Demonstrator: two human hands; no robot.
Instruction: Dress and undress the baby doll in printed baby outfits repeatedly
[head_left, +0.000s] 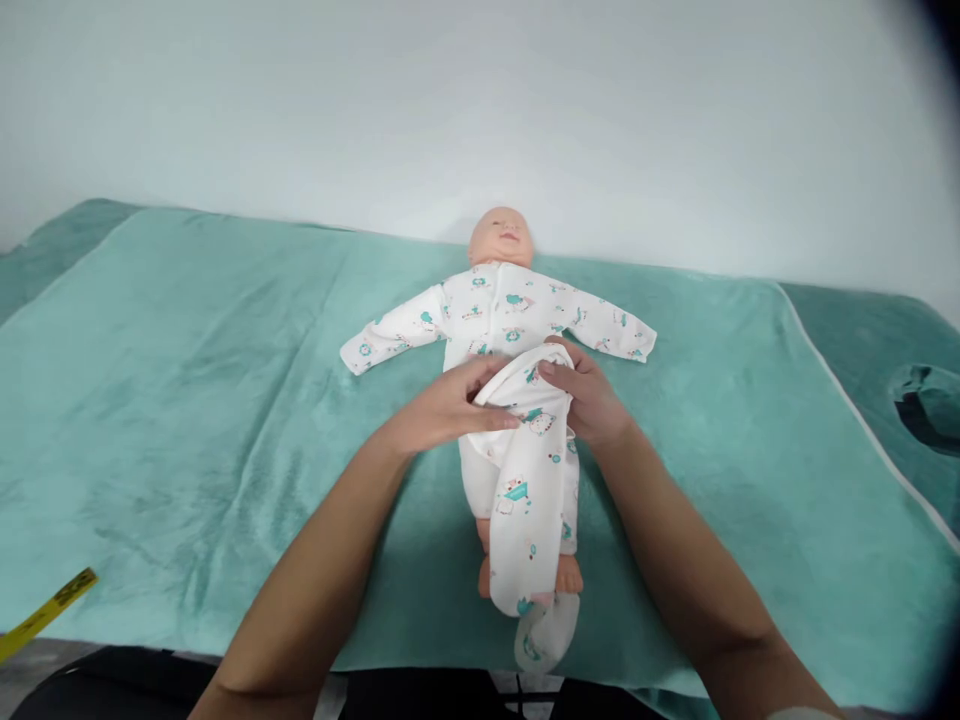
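A baby doll (502,236) lies on its back, head away from me. It wears a white long-sleeved top (514,300) with a small animal print, its sleeves spread out to both sides. Over its belly and legs hangs a loose printed piece of baby garment (529,480), narrow and curling at its lower end. My left hand (457,405) grips the upper left edge of this piece. At its upper right edge, my right hand (585,390) pinches the cloth with the thumb on top. The doll's feet (568,574) show partly beside the hanging cloth.
A green blanket (187,400) with some creases covers the table up to a pale wall (450,100). A yellow strip with black marks (52,612) lies at the lower left. Dark straps in a clear object (928,410) rest at the right edge.
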